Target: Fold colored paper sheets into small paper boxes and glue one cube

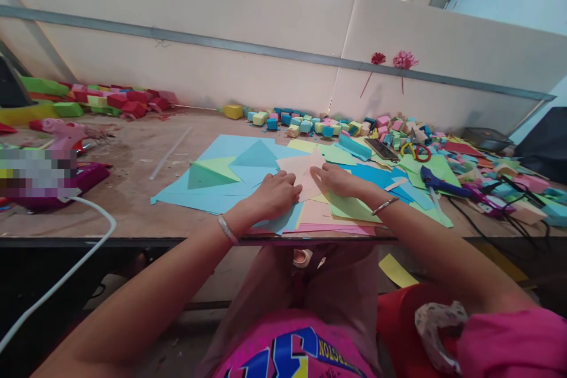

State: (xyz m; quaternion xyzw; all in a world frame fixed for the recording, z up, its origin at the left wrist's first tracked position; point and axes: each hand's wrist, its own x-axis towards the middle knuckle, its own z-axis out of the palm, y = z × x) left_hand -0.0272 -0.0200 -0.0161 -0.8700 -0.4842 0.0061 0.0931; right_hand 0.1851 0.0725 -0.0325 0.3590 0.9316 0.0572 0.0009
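A pale peach sheet of paper (pixel 301 172) lies between my hands on the table, with a pointed fold toward its far end. My left hand (pixel 279 194) has its fingers curled down on the sheet's near left part. On the right side, my right hand (pixel 339 181) presses its bunched fingertips against the same sheet. Beneath is a large light blue sheet (pixel 195 193). It bears a folded green paper (pixel 210 175) and a folded blue paper (pixel 256 155). More peach and pink sheets (pixel 325 217) stick out below my hands, beside a light green sheet (pixel 352 208).
Small paper boxes (pixel 305 125) line the wall. A blue glue gun (pixel 443 183), scissors (pixel 415 152) and a phone (pixel 381 149) lie to the right. A pink glue gun (pixel 64 133), a white cable (pixel 110 221) and a clear strip (pixel 170 153) are on the left.
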